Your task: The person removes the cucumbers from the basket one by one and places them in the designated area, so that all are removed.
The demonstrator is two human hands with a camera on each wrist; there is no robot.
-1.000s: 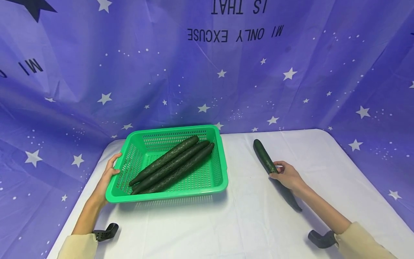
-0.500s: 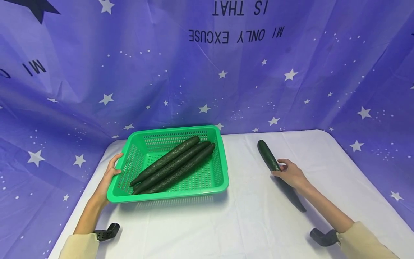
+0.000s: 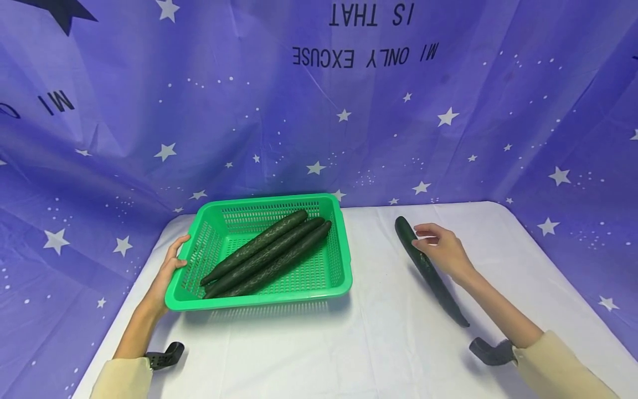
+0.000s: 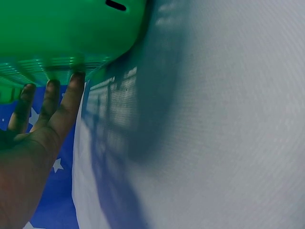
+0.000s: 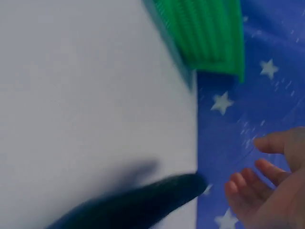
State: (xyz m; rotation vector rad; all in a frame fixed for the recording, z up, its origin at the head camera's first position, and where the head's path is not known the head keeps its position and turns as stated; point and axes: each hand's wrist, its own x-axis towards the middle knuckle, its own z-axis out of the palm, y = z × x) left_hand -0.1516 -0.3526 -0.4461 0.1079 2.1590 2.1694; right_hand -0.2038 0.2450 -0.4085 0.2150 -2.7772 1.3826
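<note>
A green plastic basket (image 3: pixel 344 277) stands on the left of the table with three long dark green cucumbers (image 3: pixel 269 249) side by side in it. My left hand (image 3: pixel 161 277) holds the basket at its left end, digits at the rim; in the left wrist view its fingers (image 4: pixel 66 107) reach up against the perforated wall. On the right another cucumber (image 3: pixel 431 274) lies slantwise on the cloth. Close over its upper half is my right hand (image 3: pixel 446 252). The right wrist view shows that hand's thumb and fingers (image 5: pixel 245 191) apart with nothing between them, beside the cucumber's rounded end (image 5: pixel 186 186).
A white cloth (image 3: pixel 299 354) covers the table. Behind it and at both sides hangs a purple-blue curtain (image 3: pixel 279 133) with white stars and black lettering. Each wrist wears a black camera mount (image 3: pixel 164 357).
The right hand has let go of the cucumber on the right and risen toward its far end. That cucumber shifted slightly right, then stayed put. The left hand and basket have hardly moved.
</note>
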